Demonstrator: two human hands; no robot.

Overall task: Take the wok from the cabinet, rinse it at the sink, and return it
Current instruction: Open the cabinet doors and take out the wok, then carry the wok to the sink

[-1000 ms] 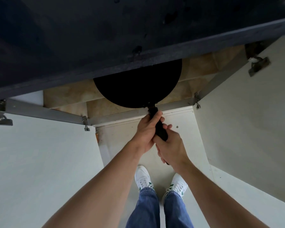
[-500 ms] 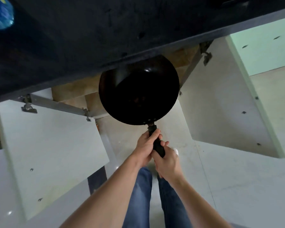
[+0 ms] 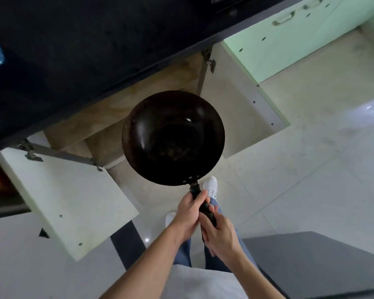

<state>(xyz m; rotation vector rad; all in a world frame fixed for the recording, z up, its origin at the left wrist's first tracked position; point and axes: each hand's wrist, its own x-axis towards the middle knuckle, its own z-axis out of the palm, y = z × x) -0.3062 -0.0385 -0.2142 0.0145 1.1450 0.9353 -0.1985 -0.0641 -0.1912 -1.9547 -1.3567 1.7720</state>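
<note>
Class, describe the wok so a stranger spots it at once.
Below the dark countertop, two cabinet doors stand open. Before them the left hand and right hand grip a black handle. It ends in the wok: the only round black bowl.

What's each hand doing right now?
Left hand: gripping the wok handle, nearer the bowl.
Right hand: gripping the handle's end.

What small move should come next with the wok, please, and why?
Probably carry the wok toward the sink, which is not in view: the left hand and right hand both grip its handle, and it is held outside the open cabinet.
</note>
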